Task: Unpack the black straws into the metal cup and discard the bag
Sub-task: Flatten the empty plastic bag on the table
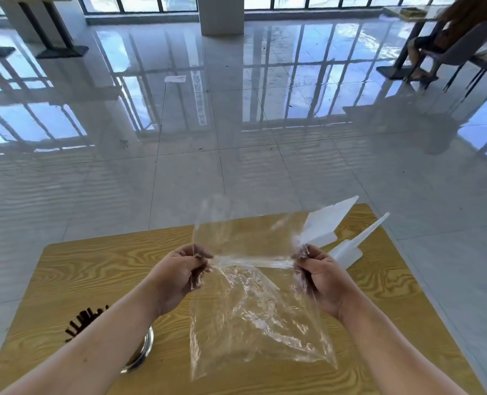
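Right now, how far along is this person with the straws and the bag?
Unpacking looks done: black straws stick out of the metal cup, partly hidden under the left forearm, and the clear bag looks empty. In hand: the left hand and right hand pinch the bag, stretched between them above the wooden table. Left: discarding the bag; no bin is visible.

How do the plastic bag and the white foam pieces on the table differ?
The bag is clear and crinkled, while the foam pieces are opaque white with stiff, straight edges. The bag is held up and stretched between the left hand and right hand; the foam pieces lie untouched at the table's far right. Both look like packaging.
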